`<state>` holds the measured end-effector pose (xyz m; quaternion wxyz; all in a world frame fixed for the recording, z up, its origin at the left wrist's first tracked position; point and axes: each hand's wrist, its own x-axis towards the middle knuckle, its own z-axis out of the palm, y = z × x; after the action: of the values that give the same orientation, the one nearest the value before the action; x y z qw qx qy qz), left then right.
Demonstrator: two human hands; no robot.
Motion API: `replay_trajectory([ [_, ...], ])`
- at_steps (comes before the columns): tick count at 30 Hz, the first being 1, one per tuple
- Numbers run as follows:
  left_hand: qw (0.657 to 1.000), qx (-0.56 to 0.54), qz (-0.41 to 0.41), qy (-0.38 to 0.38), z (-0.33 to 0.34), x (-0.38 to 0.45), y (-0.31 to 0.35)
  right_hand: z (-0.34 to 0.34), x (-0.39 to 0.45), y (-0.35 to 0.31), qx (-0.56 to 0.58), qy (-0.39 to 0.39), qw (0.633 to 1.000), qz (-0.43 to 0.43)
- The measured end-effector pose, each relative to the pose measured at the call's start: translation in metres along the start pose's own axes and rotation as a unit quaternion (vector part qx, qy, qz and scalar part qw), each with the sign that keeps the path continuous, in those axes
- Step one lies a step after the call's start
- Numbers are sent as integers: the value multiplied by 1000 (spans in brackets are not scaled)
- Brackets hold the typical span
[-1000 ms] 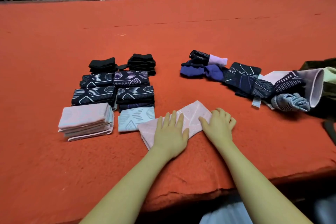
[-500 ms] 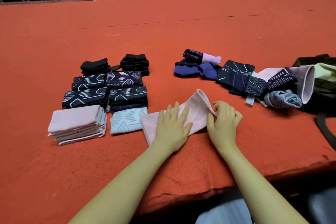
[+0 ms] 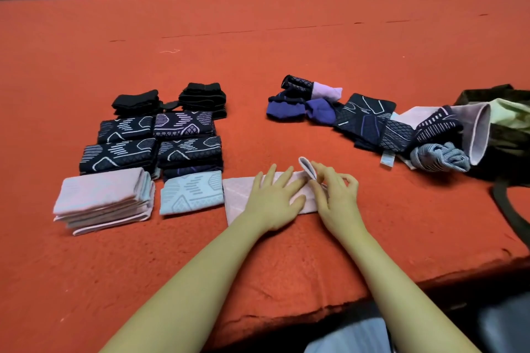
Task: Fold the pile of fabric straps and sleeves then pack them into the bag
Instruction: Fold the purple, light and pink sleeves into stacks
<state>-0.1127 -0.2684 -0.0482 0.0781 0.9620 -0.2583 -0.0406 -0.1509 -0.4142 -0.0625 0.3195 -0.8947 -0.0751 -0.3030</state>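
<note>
A person's left hand (image 3: 274, 198) presses flat on a pink sleeve (image 3: 238, 198) at six o'clock on the red table (image 3: 258, 51). The right hand (image 3: 334, 192), which lay flat a second ago, now pinches the sleeve's right end upward (mid-fold). The unfolded pile (image 3: 372, 123) waits at two o'clock.

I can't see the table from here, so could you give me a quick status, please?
Left hand flat on pink sleeve. Right hand pinches its raised right end. Unfolded pile waits beside bag. Nothing in the way.
</note>
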Motion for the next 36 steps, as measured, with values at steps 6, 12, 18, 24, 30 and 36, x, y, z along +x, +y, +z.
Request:
replay_trajectory([
  [6, 998, 13, -37, 44, 5, -27, -9, 0, -2, -4, 78, -93, 992, 22],
  [12, 989, 122, -74, 36, -14, -50, -34, 12, 8, -32, 7, -96, 995, -1],
  [18, 985, 127, -109, 41, -20, -66, -58, 31, 11, -56, -92, -168, 978, -83],
  [24, 989, 93, -106, 52, -19, -63, -61, 18, 7, -52, -49, -266, 962, -32],
  [30, 986, 91, -119, 72, -20, -52, -67, 17, 5, -39, -219, -276, 935, -46],
  [36, 982, 88, -99, 137, -15, -50, -69, 29, 9, -40, -260, -288, 921, -39],
])
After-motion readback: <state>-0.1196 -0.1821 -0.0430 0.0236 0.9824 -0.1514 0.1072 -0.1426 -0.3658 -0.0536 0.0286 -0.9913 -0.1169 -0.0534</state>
